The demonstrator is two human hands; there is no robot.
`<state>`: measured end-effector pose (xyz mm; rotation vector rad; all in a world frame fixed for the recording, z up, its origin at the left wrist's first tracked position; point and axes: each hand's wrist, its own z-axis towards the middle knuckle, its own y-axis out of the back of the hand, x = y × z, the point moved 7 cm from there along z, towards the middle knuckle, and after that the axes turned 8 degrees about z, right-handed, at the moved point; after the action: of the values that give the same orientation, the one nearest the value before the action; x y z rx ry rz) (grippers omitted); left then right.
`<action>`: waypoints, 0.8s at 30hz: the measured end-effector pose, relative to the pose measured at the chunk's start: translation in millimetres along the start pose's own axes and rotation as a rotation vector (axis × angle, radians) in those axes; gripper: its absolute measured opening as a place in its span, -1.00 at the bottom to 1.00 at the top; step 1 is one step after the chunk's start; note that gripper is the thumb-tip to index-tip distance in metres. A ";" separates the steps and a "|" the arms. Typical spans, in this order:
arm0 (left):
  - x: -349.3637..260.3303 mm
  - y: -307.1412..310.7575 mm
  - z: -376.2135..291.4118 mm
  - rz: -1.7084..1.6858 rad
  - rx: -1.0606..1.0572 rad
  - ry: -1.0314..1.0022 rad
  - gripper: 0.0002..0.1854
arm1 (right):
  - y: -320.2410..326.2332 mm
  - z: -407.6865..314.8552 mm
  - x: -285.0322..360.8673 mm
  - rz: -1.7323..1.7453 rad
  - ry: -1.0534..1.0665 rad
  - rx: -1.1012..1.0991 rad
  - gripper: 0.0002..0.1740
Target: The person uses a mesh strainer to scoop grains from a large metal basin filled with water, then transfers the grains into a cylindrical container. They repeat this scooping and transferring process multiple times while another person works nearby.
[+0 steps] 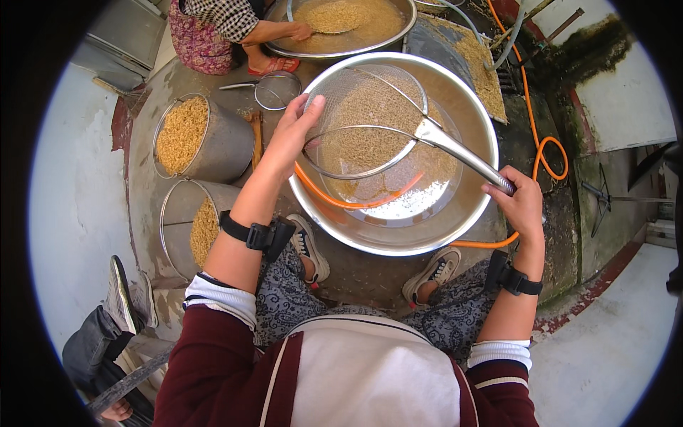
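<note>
A wide stainless steel basin [395,248] stands before me, holding shallow water and brownish grain [368,104]. Over it I hold a large round wire-mesh strainer [333,96] with a metal handle. My right hand [518,200] is wrapped around the handle's end, at the basin's right rim. At the strainer's far left edge, my left hand [299,125] grips the rim, thumb on top. Grain shows behind or through the mesh; I cannot tell how much lies in the strainer. An orange hose [341,203] curves into the basin's water.
Two metal buckets [229,141] of grain are at the left. A smaller strainer [277,91] lies on the floor beyond. Another person's hand [301,32] works at a second basin [341,55]. Spread grain [480,69] and more orange hose [525,91] lie right; another person's legs [96,341] show lower left.
</note>
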<state>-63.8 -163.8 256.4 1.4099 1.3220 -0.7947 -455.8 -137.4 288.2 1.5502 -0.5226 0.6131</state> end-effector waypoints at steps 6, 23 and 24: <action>-6.5 -11.2 -0.1 -0.059 0.074 -0.059 -0.22 | 18.1 0.3 -10.1 -0.105 0.023 -0.242 -0.87; -0.5 -6.9 14.6 0.157 0.011 -0.289 -0.59 | 49.2 -10.4 -42.1 -0.146 -0.251 -0.517 -0.58; 8.2 -7.8 17.5 0.344 0.024 -0.363 -0.59 | 49.8 -10.7 -44.7 -0.154 -0.275 -0.507 -0.58</action>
<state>-67.0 -178.6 242.2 1.3848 0.7698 -0.7874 -522.8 -131.8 296.4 1.1772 -0.6971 0.1281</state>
